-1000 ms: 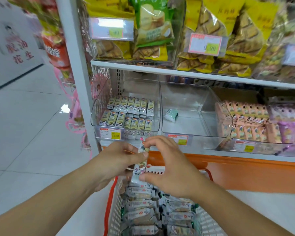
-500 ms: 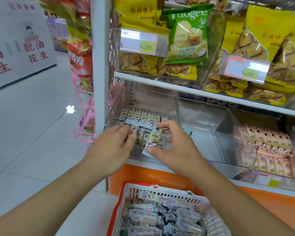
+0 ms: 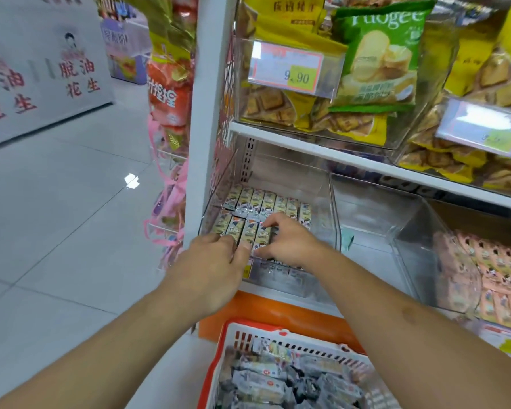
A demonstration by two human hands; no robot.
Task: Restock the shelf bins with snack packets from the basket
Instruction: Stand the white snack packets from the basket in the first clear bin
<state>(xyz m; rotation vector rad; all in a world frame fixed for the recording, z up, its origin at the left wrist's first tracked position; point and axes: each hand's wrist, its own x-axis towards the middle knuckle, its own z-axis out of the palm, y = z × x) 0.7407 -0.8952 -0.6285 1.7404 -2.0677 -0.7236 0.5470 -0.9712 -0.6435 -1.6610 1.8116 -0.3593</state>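
A clear plastic bin [image 3: 325, 202] on the lower shelf holds two rows of small snack packets [image 3: 266, 203] with cartoon prints. My right hand [image 3: 289, 242] reaches into the bin and pinches one packet [image 3: 261, 239] between thumb and fingers in the front row. My left hand [image 3: 216, 261] is at the bin's front edge, its fingertips touching the front-row packets beside it. Below, a white and red basket [image 3: 239, 335] holds several silvery packets [image 3: 278, 379].
A second clear bin [image 3: 396, 219] to the right holds one teal packet [image 3: 347, 239]. Further right is a bin of pink packets [image 3: 490, 276]. The upper shelf carries yellow and green biscuit bags [image 3: 378, 54] behind price tags. Open tiled floor [image 3: 56, 231] lies to the left.
Both hands lifted a packet from over the basket up into the left bin. The right hand now sets it down in the front row, and my view has moved closer to the shelf.
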